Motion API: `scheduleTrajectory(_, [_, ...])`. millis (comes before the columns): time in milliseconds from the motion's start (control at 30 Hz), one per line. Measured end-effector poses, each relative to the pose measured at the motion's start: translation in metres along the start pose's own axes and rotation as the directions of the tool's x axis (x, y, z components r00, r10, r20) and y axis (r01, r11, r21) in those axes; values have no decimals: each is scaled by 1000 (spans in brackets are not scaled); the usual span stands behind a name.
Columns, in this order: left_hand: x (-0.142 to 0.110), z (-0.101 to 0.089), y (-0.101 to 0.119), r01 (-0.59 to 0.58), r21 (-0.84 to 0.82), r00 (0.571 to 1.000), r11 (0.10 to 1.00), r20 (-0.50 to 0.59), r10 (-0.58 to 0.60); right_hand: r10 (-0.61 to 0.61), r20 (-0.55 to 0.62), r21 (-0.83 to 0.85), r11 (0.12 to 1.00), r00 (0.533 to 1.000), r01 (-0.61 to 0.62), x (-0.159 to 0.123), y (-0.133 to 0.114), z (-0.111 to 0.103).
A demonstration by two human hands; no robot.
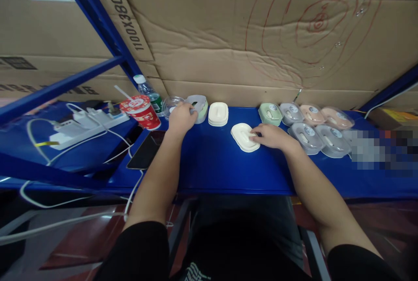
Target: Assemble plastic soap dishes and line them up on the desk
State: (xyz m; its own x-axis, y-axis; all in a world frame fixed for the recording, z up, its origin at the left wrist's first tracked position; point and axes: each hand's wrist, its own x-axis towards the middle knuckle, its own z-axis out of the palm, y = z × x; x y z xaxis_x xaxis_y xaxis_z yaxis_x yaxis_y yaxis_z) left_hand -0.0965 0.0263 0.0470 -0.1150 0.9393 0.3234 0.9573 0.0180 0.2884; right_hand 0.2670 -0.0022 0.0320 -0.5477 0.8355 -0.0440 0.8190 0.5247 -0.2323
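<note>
The cream piece (239, 133) is found on the blue table (212, 163), under the fingertips of the right hand (266, 135); these fingers are bent and slightly parted, and whether the piece is pinched or only touched cannot be told. The left hand (182, 118) is curled beside the pale green tub (203, 115), its hold being hidden. The piece might be slid or tipped if only one edge is pressed, and the red cup (146, 115), left of the left hand, might be knocked by a wide sweep. The piece lies flat, its long axis slanted from far left of the right fingertips to near right; no front end can be distinguished.
</note>
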Motion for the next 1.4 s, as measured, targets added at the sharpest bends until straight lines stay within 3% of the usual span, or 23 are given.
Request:
scheduleTrajectory(233, [1,-2,1,21,-20,1000,1000,-9,-21,35,16,-24,999,999,-35,-1,-10,-3])
scheduleTrajectory(533, [3,13,0,41,-47,999,998,15,-40,51,22,-36,998,998,-50,-1,-14,-2])
scheduleTrajectory(800, [0,7,4,109,-98,994,989,35,-106,40,28,-44,998,999,-39,-1,-15,-2])
scheduleTrajectory(1000, [-1,5,-1,173,-148,982,974,-49,-181,34,20,-49,998,999,-33,-1,-13,0])
scheduleTrajectory(1133, [-1,6,-1,202,-150,979,968,11,-202,43,27,-44,998,999,-42,-1,-14,0])
scheduleTrajectory(1400, [0,7,-3,241,-130,970,962,31,-239,57,24,-53,997,998,-56,-2,-17,-2])
